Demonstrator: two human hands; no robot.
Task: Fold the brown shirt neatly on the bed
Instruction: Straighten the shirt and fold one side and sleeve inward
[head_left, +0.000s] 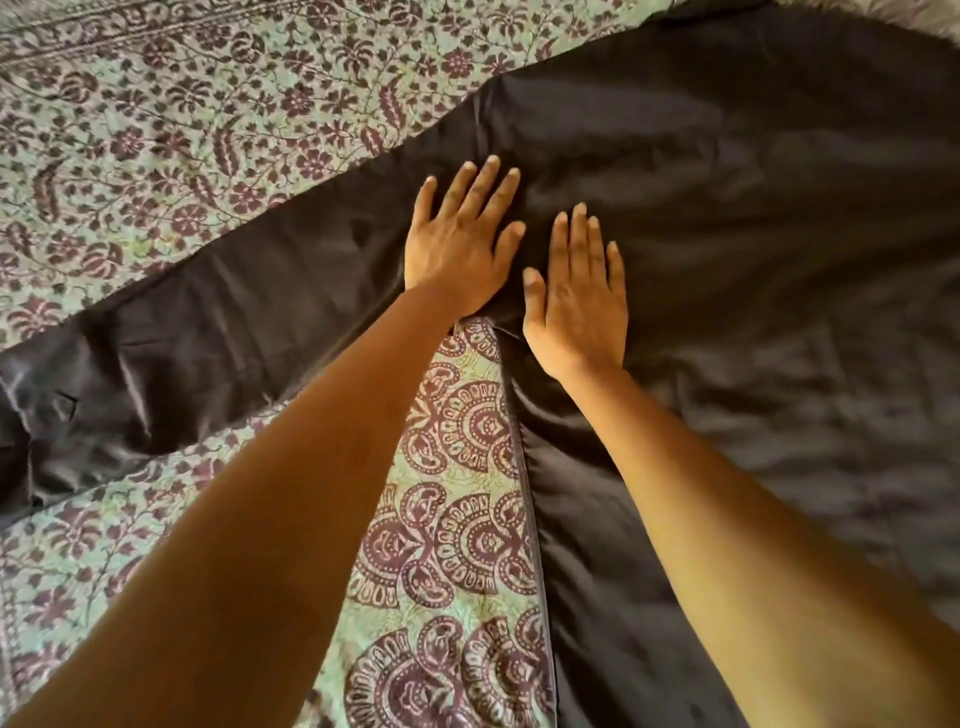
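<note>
The brown shirt (753, 218) is a dark, shiny garment spread flat over the right half of the bed. One long sleeve (208, 322) stretches out to the left, its cuff crumpled at the left edge. My left hand (460, 244) lies flat with straight fingers where the sleeve joins the body. My right hand (579, 296) presses flat beside it on the shirt's body, near the armpit seam. Neither hand grips the cloth. The shirt's far right part runs out of view.
The bed is covered by a green bedspread (182, 130) with a dark purple floral print and a paisley border (457, 519). The shirt's side seam (530, 509) runs down toward me between my forearms.
</note>
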